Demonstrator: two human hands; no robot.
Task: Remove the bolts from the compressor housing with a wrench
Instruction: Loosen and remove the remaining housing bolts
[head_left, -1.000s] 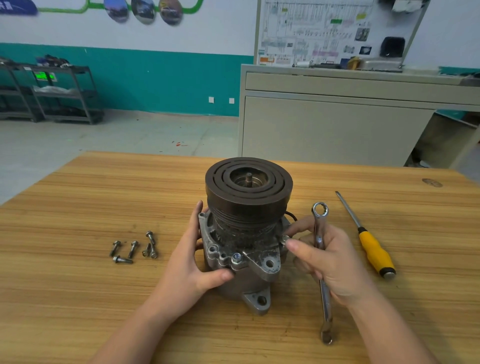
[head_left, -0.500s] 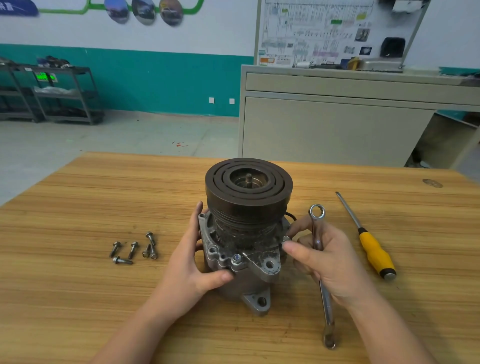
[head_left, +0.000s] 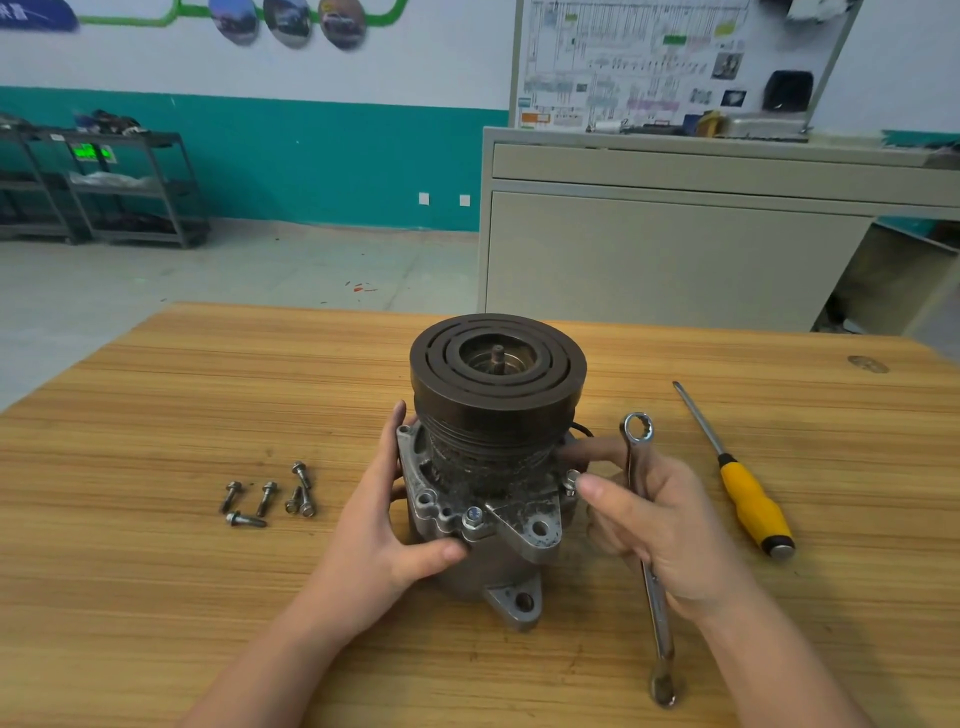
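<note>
1. The compressor (head_left: 493, 467) stands upright near the middle of the table (head_left: 130, 597), with its pulley (head_left: 497, 366) on top.
2. The loose bolts (head_left: 267, 496) lie on the table to the left of the compressor, well apart from it.
3. The left hand (head_left: 384, 535) is against the left near side of the compressor.
4. The right hand (head_left: 660, 525) is just right of the compressor, holding the wrench (head_left: 647, 556), and its fingers touch a bolt (head_left: 571, 480) in the compressor's right edge.
5. The screwdriver (head_left: 737, 475) lies on the table right of the wrench.
6. A cabinet (head_left: 675, 234) stands behind the table, far right.
7. A shelf rack (head_left: 104, 187) stands far left, at the wall.
</note>
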